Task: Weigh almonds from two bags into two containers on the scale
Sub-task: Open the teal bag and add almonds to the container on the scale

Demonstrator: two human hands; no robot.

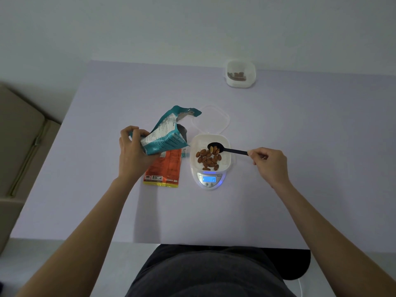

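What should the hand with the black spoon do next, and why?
Probably tip the spoon so its almonds drop into the container on the scale. The right hand holds it over that container, a few almonds lie on it, and the display reads 19, while the left hand grips the teal bag.

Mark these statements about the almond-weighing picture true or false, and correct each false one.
1. The left hand grips the teal foil bag. True.
2. The black plastic spoon pinched by the right hand is empty. False: it carries a few almonds above the white plastic container.
3. The orange foil bag stands upright. False: it lies flat on the lilac table.
4. The white digital scale shows 19 on its lit display. True.
5. The small translucent container at the table's far edge is empty. False: brown pieces lie inside it.
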